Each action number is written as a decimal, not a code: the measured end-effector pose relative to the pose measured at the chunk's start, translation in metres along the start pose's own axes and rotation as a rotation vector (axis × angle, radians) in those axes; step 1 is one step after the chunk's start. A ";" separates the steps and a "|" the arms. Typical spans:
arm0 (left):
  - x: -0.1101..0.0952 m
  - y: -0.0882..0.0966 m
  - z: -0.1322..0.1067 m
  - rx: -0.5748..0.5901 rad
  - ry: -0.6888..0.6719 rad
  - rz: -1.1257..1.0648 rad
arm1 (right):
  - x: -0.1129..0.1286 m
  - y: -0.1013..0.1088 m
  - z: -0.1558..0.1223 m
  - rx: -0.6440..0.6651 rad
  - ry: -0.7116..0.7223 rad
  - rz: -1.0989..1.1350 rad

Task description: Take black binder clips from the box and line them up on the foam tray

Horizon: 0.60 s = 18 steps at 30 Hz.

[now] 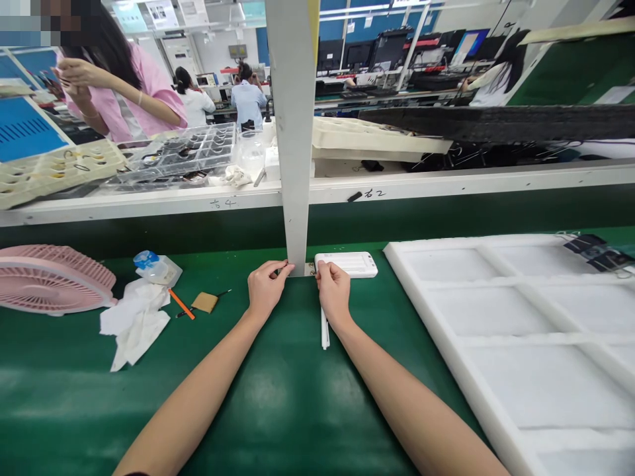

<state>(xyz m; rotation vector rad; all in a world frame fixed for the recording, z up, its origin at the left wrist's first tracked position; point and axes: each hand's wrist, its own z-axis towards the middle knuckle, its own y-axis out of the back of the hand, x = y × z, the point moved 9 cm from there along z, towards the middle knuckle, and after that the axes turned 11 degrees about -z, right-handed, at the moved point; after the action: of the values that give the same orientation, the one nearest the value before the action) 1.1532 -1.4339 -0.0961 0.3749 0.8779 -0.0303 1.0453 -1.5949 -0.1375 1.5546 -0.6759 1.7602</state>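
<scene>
Two bare hands are shown at a green-topped desk (59, 410). The right hand (333, 291) is narrowed into a pinch, with the fingertips (322, 266) pressed on the near edge of a white rectangular casing (347, 264), which lies flat on the desk just right of a white upright post (296, 132). The left hand (265, 287) is narrowed at the foot of the post, its fingertips touching there; whether anything is held cannot be told. A thin white strip (325, 328) is laid beneath the right hand. To the left, a pink fan (49, 277), crumpled white tissue (136, 324), an orange-handled tool (181, 304) and a tan pad (205, 302) are placed. A white foam tray (436, 337) with square compartments is seen at right. A person in a pink top (149, 86) is visible beyond a shelf bearing a clear compartment tray (178, 149).
</scene>
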 end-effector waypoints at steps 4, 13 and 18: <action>0.000 -0.001 -0.001 0.029 0.012 0.055 | 0.001 0.000 0.000 0.005 -0.004 -0.003; -0.001 -0.003 -0.001 0.065 0.011 0.112 | 0.001 -0.001 0.000 0.005 0.006 -0.003; -0.002 -0.004 -0.001 0.083 0.007 0.150 | -0.003 -0.001 0.001 0.008 -0.014 0.016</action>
<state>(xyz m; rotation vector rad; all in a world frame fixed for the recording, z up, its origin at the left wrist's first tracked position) 1.1504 -1.4372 -0.0967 0.5180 0.8547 0.0729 1.0466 -1.5954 -0.1407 1.5724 -0.6905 1.7675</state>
